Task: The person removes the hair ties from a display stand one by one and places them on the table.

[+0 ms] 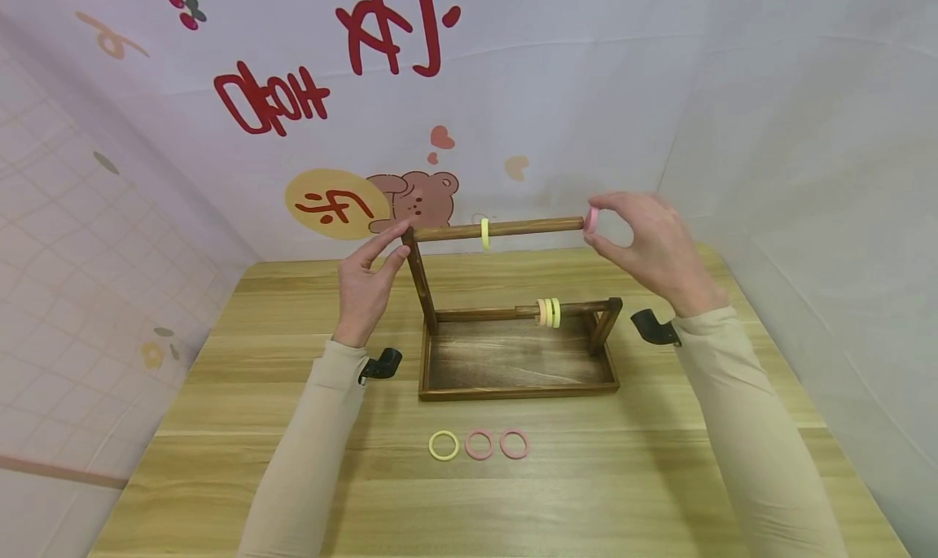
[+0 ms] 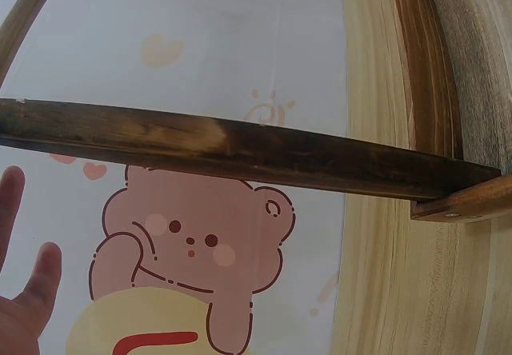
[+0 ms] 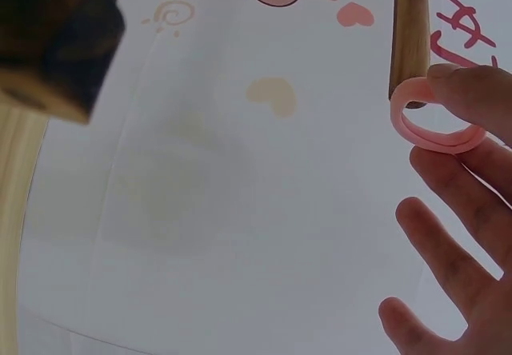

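Note:
My right hand [image 1: 655, 244] pinches a pink ring [image 1: 591, 219] between thumb and fingertips at the free right end of the upper wooden bar [image 1: 538, 227]. In the right wrist view, the ring [image 3: 436, 141] overlaps the bar's end; whether it is round the bar cannot be told. My left hand [image 1: 364, 289] is beside the top of the upright post [image 1: 419, 281], fingers extended; the left wrist view shows a small gap between visible fingertips and post [image 2: 240, 151]. A yellow ring [image 1: 485, 234] hangs on the upper bar. Several yellowish rings [image 1: 548, 313] sit on the lower bar.
The wooden rack has a shallow tray base [image 1: 513, 394] on the table [image 1: 586, 493]. In front of it lie a yellow ring [image 1: 444, 458] and two pink rings [image 1: 479, 457]. A printed white cloth [image 1: 586, 94] hangs behind.

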A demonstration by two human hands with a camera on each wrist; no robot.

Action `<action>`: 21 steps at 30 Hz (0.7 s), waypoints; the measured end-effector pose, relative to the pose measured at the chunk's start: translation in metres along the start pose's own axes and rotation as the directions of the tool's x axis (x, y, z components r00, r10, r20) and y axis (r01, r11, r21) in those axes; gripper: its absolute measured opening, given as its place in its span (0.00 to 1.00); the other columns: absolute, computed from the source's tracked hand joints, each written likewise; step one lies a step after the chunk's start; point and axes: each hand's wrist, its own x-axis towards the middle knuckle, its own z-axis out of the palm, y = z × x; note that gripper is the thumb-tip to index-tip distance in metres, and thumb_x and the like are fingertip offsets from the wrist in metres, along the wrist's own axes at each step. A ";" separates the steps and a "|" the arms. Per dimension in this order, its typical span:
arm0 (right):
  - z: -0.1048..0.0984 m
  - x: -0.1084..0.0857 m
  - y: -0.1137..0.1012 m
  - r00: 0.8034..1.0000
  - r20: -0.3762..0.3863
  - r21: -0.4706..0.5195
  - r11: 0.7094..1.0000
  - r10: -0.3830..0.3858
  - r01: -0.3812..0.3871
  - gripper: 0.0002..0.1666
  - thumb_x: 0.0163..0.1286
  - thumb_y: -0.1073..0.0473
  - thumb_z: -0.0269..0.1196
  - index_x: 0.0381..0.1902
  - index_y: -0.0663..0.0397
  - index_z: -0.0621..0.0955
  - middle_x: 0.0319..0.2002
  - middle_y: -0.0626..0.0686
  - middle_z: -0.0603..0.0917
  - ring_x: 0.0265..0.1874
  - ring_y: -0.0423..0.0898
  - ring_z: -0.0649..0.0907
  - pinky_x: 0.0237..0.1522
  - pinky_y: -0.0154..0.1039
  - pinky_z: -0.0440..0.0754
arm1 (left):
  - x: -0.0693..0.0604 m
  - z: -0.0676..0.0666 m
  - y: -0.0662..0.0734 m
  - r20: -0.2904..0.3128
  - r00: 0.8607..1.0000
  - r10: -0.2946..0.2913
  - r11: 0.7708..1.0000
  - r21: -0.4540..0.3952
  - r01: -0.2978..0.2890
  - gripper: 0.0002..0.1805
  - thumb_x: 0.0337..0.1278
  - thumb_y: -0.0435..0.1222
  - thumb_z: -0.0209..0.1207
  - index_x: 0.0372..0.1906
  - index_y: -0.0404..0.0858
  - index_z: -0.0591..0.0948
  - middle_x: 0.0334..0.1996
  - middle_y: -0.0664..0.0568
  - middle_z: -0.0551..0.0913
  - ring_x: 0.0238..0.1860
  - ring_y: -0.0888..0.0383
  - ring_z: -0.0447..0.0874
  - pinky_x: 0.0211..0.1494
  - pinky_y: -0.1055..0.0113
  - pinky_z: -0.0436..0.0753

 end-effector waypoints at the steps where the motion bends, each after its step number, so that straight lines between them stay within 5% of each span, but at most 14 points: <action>1: 0.000 -0.001 0.000 1.000 -0.004 0.006 1.000 -0.008 0.008 0.27 0.63 0.65 0.75 0.60 0.62 0.83 0.56 0.61 0.86 0.59 0.62 0.82 0.66 0.60 0.73 | 0.000 0.000 0.000 -0.001 1.000 0.000 1.000 0.002 0.000 0.19 0.68 0.25 0.63 0.62 0.31 0.83 0.60 0.41 0.84 0.68 0.52 0.78 0.73 0.59 0.72; 21: 0.003 -0.023 -0.016 0.990 -0.091 0.087 0.989 -0.108 0.116 0.29 0.59 0.70 0.74 0.60 0.62 0.83 0.53 0.60 0.87 0.54 0.59 0.84 0.57 0.55 0.81 | 0.000 0.000 0.001 -0.002 1.000 -0.009 1.000 0.005 0.009 0.19 0.69 0.25 0.63 0.62 0.29 0.83 0.60 0.39 0.83 0.68 0.50 0.77 0.74 0.58 0.72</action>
